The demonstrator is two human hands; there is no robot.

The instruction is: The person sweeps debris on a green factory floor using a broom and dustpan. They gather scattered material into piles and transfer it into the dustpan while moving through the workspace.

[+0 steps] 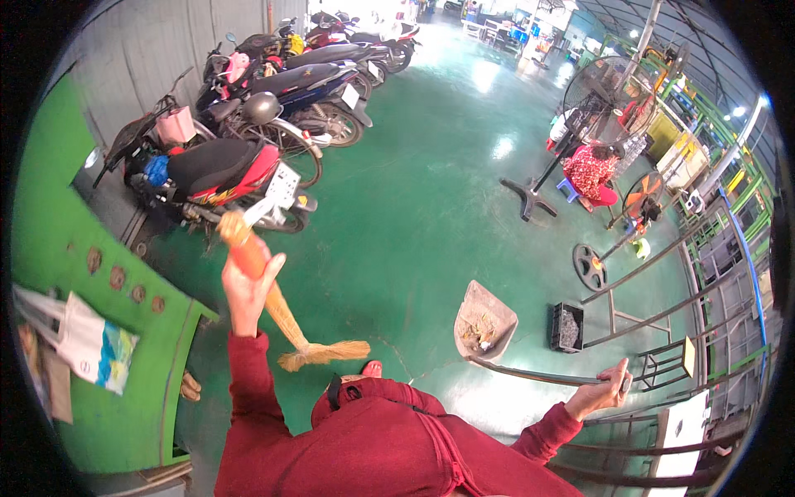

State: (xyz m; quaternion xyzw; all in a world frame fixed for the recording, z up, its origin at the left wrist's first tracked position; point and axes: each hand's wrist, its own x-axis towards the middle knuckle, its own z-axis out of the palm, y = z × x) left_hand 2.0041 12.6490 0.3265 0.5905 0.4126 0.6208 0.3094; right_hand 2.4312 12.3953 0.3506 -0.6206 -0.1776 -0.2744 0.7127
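My left hand is closed round the handle of a straw broom, high on its orange-wrapped part. The broom slants down to the right, and its bristles spread near the floor just ahead of my foot. At the right, my right hand grips the end of a long dark handle. That handle runs left to a pale dustpan, whose pan holds a small heap of brownish debris and a white scrap. A gap of floor separates the bristles from the dustpan.
Parked motorbikes line the wall at the left. A green metal panel with a hanging white bag stands near left. At the right are a black crate, metal racks, a large standing fan and a person on a low stool.
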